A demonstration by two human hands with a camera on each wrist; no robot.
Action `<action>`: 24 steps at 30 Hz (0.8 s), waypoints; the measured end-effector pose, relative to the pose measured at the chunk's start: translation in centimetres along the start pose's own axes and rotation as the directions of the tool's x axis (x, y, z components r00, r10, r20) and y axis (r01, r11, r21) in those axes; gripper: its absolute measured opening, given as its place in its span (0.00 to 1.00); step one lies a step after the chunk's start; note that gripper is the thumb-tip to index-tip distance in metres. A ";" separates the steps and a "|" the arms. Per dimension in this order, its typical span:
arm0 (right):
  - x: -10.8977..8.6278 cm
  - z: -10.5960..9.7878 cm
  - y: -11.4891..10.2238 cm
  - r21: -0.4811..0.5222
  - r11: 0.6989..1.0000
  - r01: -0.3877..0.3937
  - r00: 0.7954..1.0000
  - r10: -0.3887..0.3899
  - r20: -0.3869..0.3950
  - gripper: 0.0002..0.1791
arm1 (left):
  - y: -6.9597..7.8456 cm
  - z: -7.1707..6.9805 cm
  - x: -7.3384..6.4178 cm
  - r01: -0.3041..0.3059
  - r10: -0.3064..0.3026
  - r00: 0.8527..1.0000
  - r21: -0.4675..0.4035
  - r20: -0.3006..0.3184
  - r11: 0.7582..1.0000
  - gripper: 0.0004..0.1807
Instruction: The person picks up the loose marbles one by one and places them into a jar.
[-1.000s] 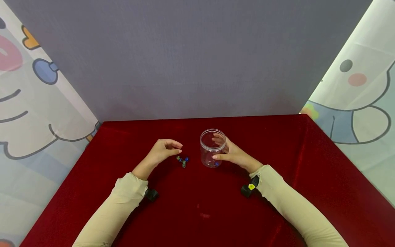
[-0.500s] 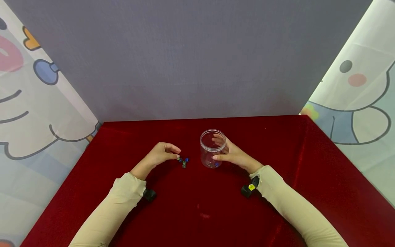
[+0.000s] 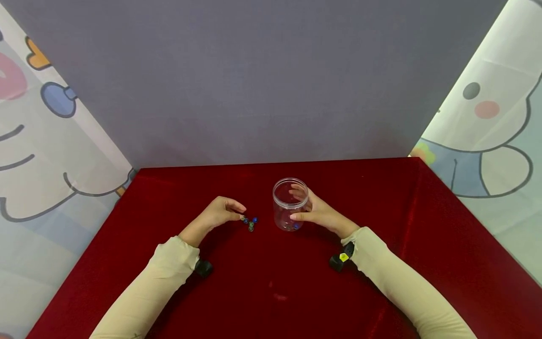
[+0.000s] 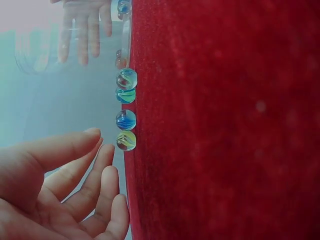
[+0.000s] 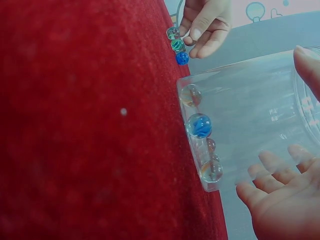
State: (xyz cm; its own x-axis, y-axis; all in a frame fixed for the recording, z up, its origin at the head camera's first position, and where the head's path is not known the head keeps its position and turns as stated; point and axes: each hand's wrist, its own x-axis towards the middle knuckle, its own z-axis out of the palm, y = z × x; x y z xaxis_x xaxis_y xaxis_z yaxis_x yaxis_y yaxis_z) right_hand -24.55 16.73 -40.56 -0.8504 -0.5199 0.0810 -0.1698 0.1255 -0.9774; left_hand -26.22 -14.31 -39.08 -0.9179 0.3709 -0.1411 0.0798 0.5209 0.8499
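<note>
My right hand (image 3: 315, 209) holds a clear round jar (image 3: 281, 214), thumb on the near side and fingers behind it. In the right wrist view a blue marble (image 5: 199, 125) and several clear marbles with orange swirls (image 5: 191, 95) lie at the jar's bottom. Left of the jar, several glass marbles sit on the cloth, among them a yellow-swirled marble (image 4: 126, 141), a blue marble (image 4: 126, 120) and a green marble (image 5: 178, 45). My left hand (image 3: 218, 214) is beside the yellow-swirled one, thumb and fingertips close together with no marble visible between them.
Red velvety cloth (image 3: 271, 273) covers the table. A grey panel (image 3: 271, 84) stands along its back edge. Printed cartoon sheets (image 3: 487, 122) line both sides. Each wrist wears a small black camera (image 3: 204, 268).
My left hand has come down toward the marbles, its fingertips now beside the nearest one. The right hand stays at the jar, and the head view has shifted slightly.
</note>
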 end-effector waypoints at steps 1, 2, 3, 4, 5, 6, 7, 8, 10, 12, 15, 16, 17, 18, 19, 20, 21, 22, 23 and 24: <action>0.0 0.0 0.0 -0.001 1.000 -0.001 1.000 0.001 -0.001 0.49 | 0.0 0.0 0.0 0.002 -0.002 1.000 0.002 0.001 1.000 0.11; 0.0 0.0 -0.1 0.000 1.000 -0.001 1.000 0.001 -0.002 0.49 | 0.0 0.0 0.0 0.002 -0.002 1.000 0.003 0.003 1.000 0.11; 0.0 0.0 -0.1 0.002 1.000 -0.001 1.000 0.001 -0.003 0.49 | 0.1 0.0 0.0 0.003 -0.003 1.000 0.003 0.004 1.000 0.11; 0.0 0.0 -0.1 0.003 1.000 0.000 1.000 0.000 -0.004 0.48 | 0.2 0.0 0.0 0.005 -0.005 1.000 0.005 0.005 1.000 0.12; 0.0 0.0 -0.2 0.006 1.000 0.002 1.000 -0.002 -0.004 0.48 | 0.2 0.0 0.0 0.008 -0.008 1.000 0.005 0.007 1.000 0.12; 0.0 0.1 -0.2 0.007 1.000 0.003 1.000 -0.003 -0.005 0.48 | 0.3 0.0 -0.1 0.013 -0.013 1.000 0.008 0.008 1.000 0.12; 0.0 0.1 -0.2 0.007 1.000 0.004 1.000 -0.004 -0.004 0.48 | 0.3 0.0 0.0 0.020 -0.020 1.000 0.009 0.008 1.000 0.12; 0.0 0.1 -0.3 0.008 1.000 0.004 1.000 -0.004 -0.003 0.48 | 0.3 0.0 0.0 0.023 -0.023 1.000 0.012 0.010 1.000 0.12; 0.0 0.1 -0.3 0.006 1.000 0.003 1.000 -0.003 -0.001 0.48 | 0.3 0.1 0.0 0.036 -0.037 0.999 0.013 0.013 0.999 0.12; 0.0 0.1 -0.3 0.005 1.000 0.001 1.000 -0.001 0.001 0.48 | 0.3 0.2 0.1 0.041 -0.041 0.999 0.019 0.020 0.999 0.12; -0.1 0.2 -0.3 0.004 1.000 0.001 1.000 -0.001 0.000 0.48 | 0.1 0.2 0.2 0.041 -0.042 0.999 0.021 0.030 0.999 0.12; -0.1 0.2 -0.3 0.005 1.000 0.003 1.000 -0.003 0.000 0.48 | 0.0 0.2 0.3 0.037 -0.038 0.999 0.026 0.033 0.999 0.12; -0.1 0.2 -0.3 0.005 1.000 0.005 1.000 -0.005 -0.001 0.48 | 0.0 0.2 0.3 0.038 -0.039 0.999 0.031 0.033 0.999 0.12; -0.1 0.2 -0.3 0.006 1.000 0.005 1.000 -0.005 -0.001 0.48 | -0.1 0.1 0.3 0.040 -0.041 0.999 0.035 0.033 0.999 0.12; -0.1 0.2 -0.3 0.005 1.000 0.005 1.000 -0.005 -0.001 0.48 | -0.2 0.1 0.4 0.042 -0.044 0.998 0.035 0.034 0.998 0.12; 0.0 0.2 -0.2 0.005 1.000 0.006 1.000 -0.006 0.001 0.48 | -0.3 0.1 0.4 0.047 -0.048 0.998 0.036 0.035 0.998 0.12; 0.0 0.2 -0.2 0.004 1.000 0.006 1.000 -0.006 0.001 0.48 | -0.3 0.1 0.4 0.047 -0.049 0.998 0.041 0.038 0.998 0.12; 0.0 0.2 -0.2 0.004 1.000 0.005 1.000 -0.005 0.002 0.48 | -0.3 0.1 0.4 0.047 -0.049 0.998 0.044 0.041 0.998 0.12; 0.0 0.2 -0.2 0.004 1.000 0.005 1.000 -0.005 0.003 0.48 | -0.4 0.1 0.4 0.045 -0.047 0.998 0.048 0.045 0.998 0.12; 0.0 0.2 -0.2 0.005 1.000 0.005 1.000 -0.005 0.004 0.48 | -0.4 0.1 0.4 0.048 -0.050 0.998 0.046 0.045 0.998 0.11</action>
State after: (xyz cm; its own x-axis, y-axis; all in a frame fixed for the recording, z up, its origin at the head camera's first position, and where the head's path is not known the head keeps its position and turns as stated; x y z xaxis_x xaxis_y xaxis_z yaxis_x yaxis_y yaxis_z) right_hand -24.40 16.54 -40.39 -0.8474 -0.5240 0.0854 -0.1719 0.1186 -0.9779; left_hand -26.55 -14.25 -39.53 -0.9024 0.3785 -0.2062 0.0536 0.5732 0.8177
